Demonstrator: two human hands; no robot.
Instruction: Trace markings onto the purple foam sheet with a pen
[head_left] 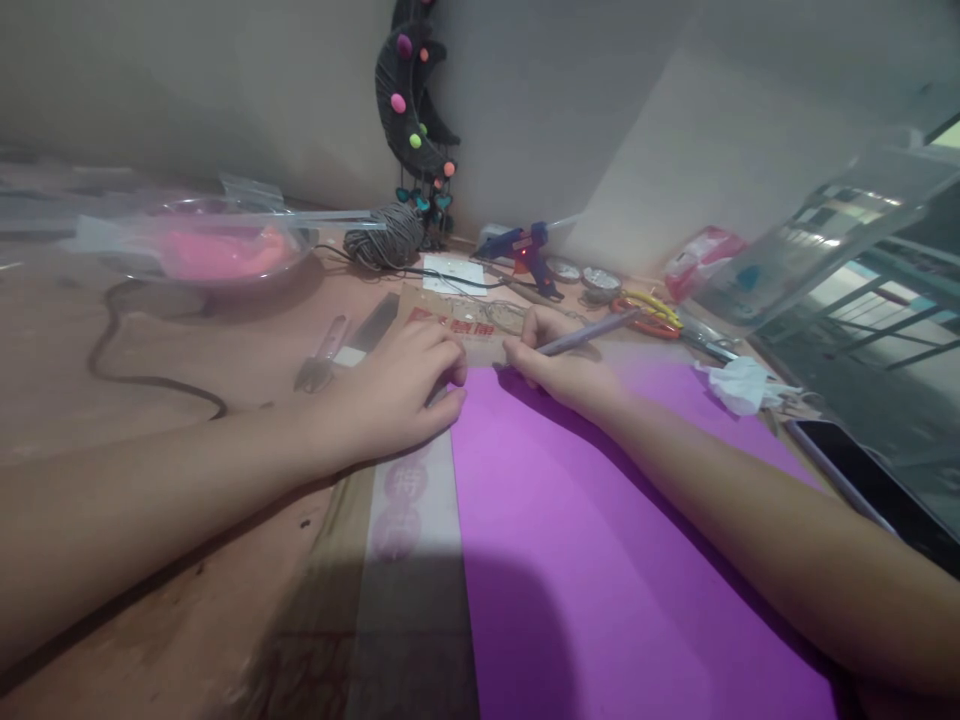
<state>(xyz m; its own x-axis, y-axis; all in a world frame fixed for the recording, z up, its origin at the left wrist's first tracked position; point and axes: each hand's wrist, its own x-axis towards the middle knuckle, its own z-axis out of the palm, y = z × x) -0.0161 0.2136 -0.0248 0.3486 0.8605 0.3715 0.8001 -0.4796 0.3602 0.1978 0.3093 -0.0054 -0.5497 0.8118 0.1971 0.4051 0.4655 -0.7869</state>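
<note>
My right hand (544, 350) is closed around a purple-grey pen (589, 332). Its tip points down at the top edge of a purple sheet of paper (600, 560). My left hand (420, 380) rests at the sheet's upper left corner, its fingers loosely bent and the thumb apart from them. No object shows in it. Under the paper lies a piece of cardboard (341, 560) with a pale printed strip and red lettering. Just beyond my left hand lies a small clear-handled tool (330, 345), blurred.
At the back stand a dark blue glue gun (525, 255) with a red light, grey yarn (386, 237) and a bowl (289, 255) of pink material. Yellow-and-orange-handled tools (652, 312), crumpled tissue (741, 385) and a phone (870, 475) lie right. A decorated moon (397, 85) hangs behind.
</note>
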